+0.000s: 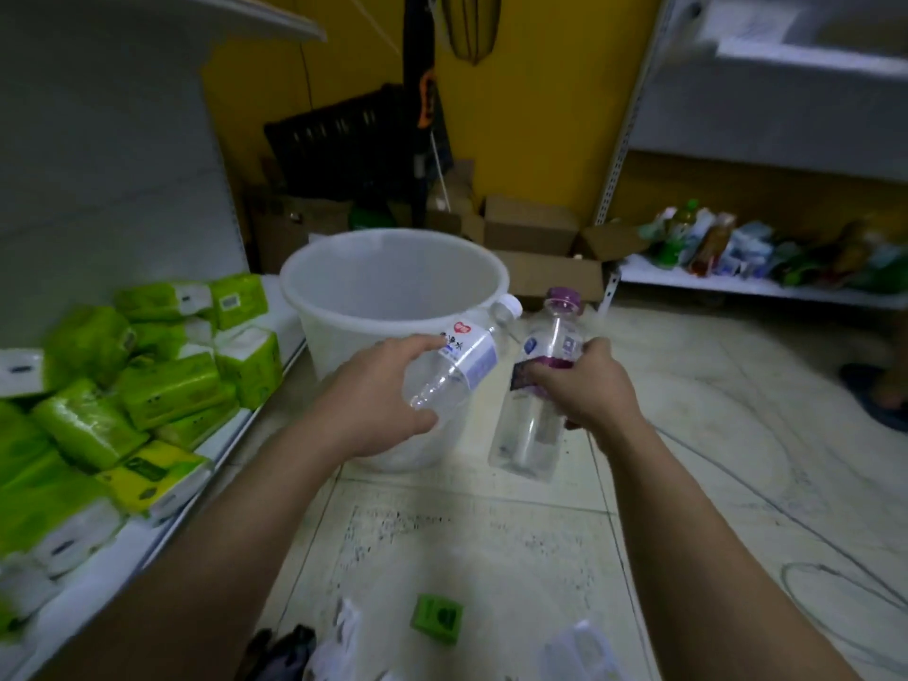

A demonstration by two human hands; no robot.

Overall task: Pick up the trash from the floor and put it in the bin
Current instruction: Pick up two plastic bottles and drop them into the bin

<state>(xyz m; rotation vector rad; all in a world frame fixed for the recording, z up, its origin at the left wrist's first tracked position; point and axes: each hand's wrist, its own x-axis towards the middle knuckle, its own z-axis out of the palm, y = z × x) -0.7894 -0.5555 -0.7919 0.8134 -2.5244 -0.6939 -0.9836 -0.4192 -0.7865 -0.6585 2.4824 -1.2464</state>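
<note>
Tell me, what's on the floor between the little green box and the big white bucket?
Nothing but bare, scuffed floor tiles between the green box and the white bucket, seen in the head view.

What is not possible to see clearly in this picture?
Head view:
1. Bin, its bottom: hidden by its wall and the left hand.
2. White trash on the floor: cut off by the bottom edge.
3. Right shelf goods: blurred.
4. Green box print: too small to read.

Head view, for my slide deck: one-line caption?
Left hand holds a white-capped bottle, right hand a purple-capped bottle, near the white bin.
</note>
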